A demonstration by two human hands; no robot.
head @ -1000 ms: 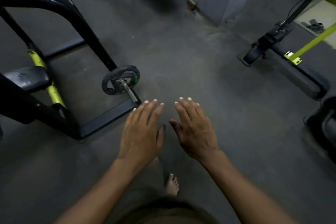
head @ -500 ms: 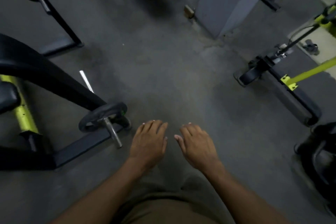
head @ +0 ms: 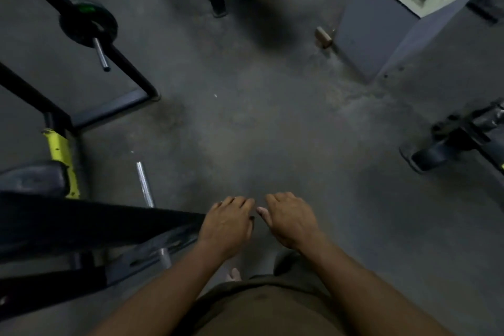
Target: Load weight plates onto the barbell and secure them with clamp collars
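Plate point(head: 87, 24) on its bar point(head: 101, 54) at 10 o'clock, a bare bar end point(head: 144, 183) at 8; left hand point(head: 226, 222) and right hand point(head: 290, 218) at 6, side by side, fingers loosely curled, holding nothing

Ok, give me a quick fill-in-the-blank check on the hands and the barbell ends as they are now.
1. The left hand and right hand hold ____.
2. The round black weight plate sits on the upper steel barbell sleeve, at the picture's ____ side.
3. The bare steel bar end carries ____ plates.

Missing: nothing; left; no
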